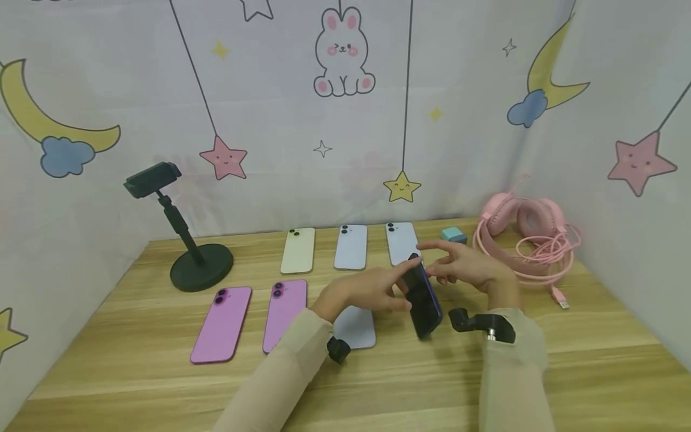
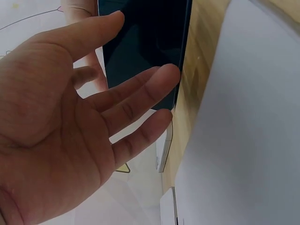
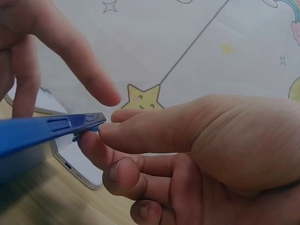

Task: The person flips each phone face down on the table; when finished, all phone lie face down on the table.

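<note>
A dark-screened phone with blue edges (image 1: 423, 303) is tilted up over the table, its screen facing the left hand. At its upper end, my right hand (image 1: 468, 264) pinches a corner between thumb and finger, as the right wrist view shows at the blue phone edge (image 3: 47, 129). My left hand (image 1: 375, 289) is spread beside the screen, index finger reaching to the top edge. In the left wrist view its fingers overlap the dark screen (image 2: 145, 37) without curling round it. A pale phone (image 1: 358, 329) lies partly hidden under the left forearm.
Behind lie a cream phone (image 1: 298, 251) and two whitish phones, one in the middle (image 1: 351, 247), one by the right hand (image 1: 400, 237). Two pink phones (image 1: 222, 324) lie left. A black stand (image 1: 200, 268), a small teal box (image 1: 453, 235) and pink headphones (image 1: 534, 219) with cable flank them.
</note>
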Motion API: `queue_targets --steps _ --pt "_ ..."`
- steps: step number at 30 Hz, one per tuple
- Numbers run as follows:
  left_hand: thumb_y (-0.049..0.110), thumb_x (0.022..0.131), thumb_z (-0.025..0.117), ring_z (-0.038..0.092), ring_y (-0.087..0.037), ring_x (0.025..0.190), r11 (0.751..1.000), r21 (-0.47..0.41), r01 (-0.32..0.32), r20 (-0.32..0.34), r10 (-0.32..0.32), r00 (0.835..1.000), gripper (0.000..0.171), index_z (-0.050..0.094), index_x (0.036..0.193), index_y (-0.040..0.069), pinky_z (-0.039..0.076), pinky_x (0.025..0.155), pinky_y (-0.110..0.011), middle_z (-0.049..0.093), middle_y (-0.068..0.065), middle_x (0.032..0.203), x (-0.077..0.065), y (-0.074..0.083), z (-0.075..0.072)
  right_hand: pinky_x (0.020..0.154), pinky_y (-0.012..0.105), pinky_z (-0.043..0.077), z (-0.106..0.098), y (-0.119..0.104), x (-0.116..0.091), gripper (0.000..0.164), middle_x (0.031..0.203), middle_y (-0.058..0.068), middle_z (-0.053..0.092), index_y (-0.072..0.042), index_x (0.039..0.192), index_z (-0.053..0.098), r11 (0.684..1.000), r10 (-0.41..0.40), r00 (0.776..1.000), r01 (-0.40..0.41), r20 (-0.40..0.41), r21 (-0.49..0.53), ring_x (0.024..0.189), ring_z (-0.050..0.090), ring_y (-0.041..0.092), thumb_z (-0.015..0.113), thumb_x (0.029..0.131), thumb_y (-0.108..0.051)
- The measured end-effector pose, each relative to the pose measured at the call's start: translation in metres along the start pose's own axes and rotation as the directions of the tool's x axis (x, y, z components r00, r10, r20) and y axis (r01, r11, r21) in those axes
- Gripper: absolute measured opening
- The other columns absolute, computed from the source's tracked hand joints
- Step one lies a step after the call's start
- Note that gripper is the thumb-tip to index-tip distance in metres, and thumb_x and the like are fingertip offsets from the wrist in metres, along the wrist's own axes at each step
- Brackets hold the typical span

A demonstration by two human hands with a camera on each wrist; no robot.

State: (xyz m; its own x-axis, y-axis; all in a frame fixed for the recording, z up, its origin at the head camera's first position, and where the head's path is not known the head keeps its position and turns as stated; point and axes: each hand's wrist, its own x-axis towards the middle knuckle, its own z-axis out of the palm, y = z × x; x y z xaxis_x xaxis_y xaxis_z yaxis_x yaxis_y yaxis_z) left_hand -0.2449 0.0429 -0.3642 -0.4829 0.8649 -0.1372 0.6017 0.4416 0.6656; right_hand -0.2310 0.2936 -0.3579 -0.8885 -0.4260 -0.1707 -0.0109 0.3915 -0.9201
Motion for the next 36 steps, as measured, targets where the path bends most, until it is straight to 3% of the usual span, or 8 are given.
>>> queue_targets --steps 9,17,24,36 --pt "0.024 0.1 0.063 0.065 -0.014 0.104 0.998 0.008 -0.061 0.026 0.061 0.998 0.077 0.016 0.162 0.018 0.049 0.089 -0.026 0.063 -0.011 0.129 0.0 -0.002 -0.003 0.071 0.034 0.043 0.003 0.001 0.005 0.058 0.085 0.012 0.063 -0.003 0.15 0.038 1.0 -0.018 0.998 0.019 0.057 -0.009 0.072 0.052 0.019 0.063 0.098 -0.01" --pt "0.028 0.101 0.061 0.065 -0.015 0.104 0.998 0.039 -0.052 0.006 0.052 0.999 0.069 0.025 0.159 0.018 0.049 0.089 -0.027 0.061 -0.009 0.129 -0.001 -0.003 -0.007 0.073 0.035 0.046 0.006 -0.001 0.007 0.057 0.095 0.015 0.067 0.0 0.15 0.038 1.0 -0.017 0.996 0.018 0.084 -0.007 0.071 0.054 0.019 0.061 0.099 -0.01" --pt "0.036 0.102 0.058 0.064 -0.013 0.105 0.996 0.077 -0.039 -0.022 0.041 0.999 0.057 0.037 0.151 0.018 0.05 0.088 -0.027 0.064 -0.004 0.124 -0.002 -0.006 -0.011 0.071 0.032 0.048 0.01 0.001 0.011 0.057 0.105 0.014 0.07 -0.001 0.148 0.042 0.999 -0.006 0.997 0.009 0.078 -0.034 0.079 0.062 0.022 0.065 0.097 -0.013" --pt "0.037 0.102 0.059 0.064 -0.014 0.101 0.998 0.058 -0.016 -0.039 0.019 0.999 0.052 0.046 0.144 0.011 0.05 0.084 -0.026 0.064 -0.006 0.122 -0.005 -0.007 -0.015 0.08 0.038 0.055 0.014 0.005 0.014 0.054 0.114 0.024 0.069 0.001 0.147 0.041 0.999 0.051 0.99 -0.052 0.131 0.005 0.088 0.069 0.027 0.061 0.098 -0.011"
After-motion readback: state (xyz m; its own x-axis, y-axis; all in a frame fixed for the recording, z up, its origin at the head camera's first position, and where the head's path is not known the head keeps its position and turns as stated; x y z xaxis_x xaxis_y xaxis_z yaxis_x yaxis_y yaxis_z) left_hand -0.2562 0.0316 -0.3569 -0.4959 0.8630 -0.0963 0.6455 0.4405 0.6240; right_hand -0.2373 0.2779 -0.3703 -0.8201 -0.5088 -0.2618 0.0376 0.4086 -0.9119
